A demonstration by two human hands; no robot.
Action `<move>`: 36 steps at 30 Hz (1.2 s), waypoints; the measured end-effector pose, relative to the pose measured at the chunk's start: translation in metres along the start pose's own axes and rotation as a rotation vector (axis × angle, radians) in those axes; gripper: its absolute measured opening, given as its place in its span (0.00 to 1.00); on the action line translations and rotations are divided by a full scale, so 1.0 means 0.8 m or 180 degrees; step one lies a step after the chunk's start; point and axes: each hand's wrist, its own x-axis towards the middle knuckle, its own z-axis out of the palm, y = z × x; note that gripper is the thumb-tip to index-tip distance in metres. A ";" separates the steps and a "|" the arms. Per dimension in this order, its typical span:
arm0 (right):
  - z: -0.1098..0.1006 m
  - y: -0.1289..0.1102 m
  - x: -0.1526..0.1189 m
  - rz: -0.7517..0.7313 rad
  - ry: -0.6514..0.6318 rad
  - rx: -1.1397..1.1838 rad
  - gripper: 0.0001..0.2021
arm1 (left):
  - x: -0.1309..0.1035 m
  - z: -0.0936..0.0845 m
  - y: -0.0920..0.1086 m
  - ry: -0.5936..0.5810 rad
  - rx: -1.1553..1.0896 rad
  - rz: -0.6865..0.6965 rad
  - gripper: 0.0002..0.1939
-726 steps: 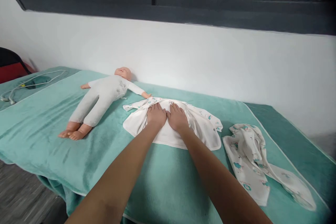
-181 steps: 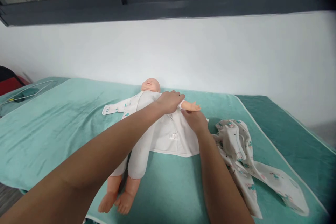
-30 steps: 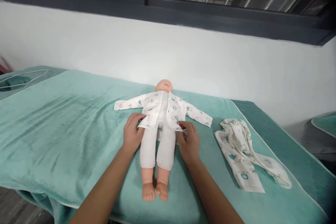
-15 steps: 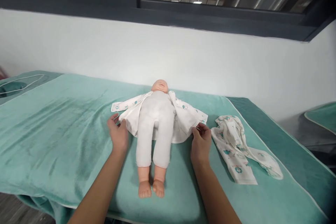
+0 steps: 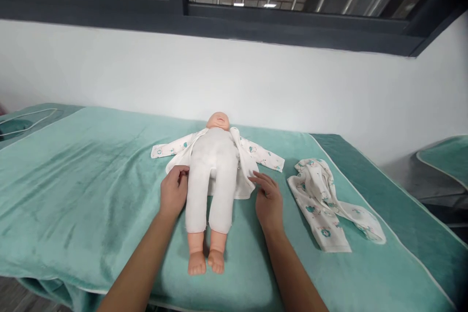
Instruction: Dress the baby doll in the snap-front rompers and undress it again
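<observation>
A baby doll [image 5: 214, 156] in a white cloth body lies on its back, head toward the wall and bare feet toward me. Its arms are in the sleeves of a white printed baby jacket [image 5: 245, 187], which is spread open at the front. My left hand [image 5: 174, 190] is closed at the jacket's lower edge beside the doll's hip, fingertips partly hidden against the cloth. On the other side my right hand [image 5: 269, 200] is open, its stretched fingers at the edge of the jacket's other flap.
Printed baby pants [image 5: 325, 204] lie crumpled right of the doll. Everything rests on a green padded cover [image 5: 91, 180] with a pale piped edge. Behind it rise a white wall [image 5: 146, 68] and a dark window frame [image 5: 292, 24]. Another green surface [image 5: 446, 156] shows at far right.
Both hands have moved inward, toward the doll's hips. The jacket flaps, held outward before, now lie nearer the body. My right fingers have loosened from the cloth. The view has shifted slightly.
</observation>
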 end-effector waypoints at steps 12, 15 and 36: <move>-0.103 0.028 0.055 -0.0321 -0.0078 -0.1515 0.18 | 0.003 0.000 -0.001 -0.0415 0.0119 -0.0403 0.14; -0.141 0.050 0.111 -0.0130 -0.0255 -0.2414 0.20 | 0.003 0.000 -0.001 -0.0390 0.0093 -0.0401 0.14; -0.144 -0.111 0.119 0.0627 -0.1746 0.0650 0.18 | -0.130 -0.062 0.037 -0.1170 -0.1113 -0.0331 0.32</move>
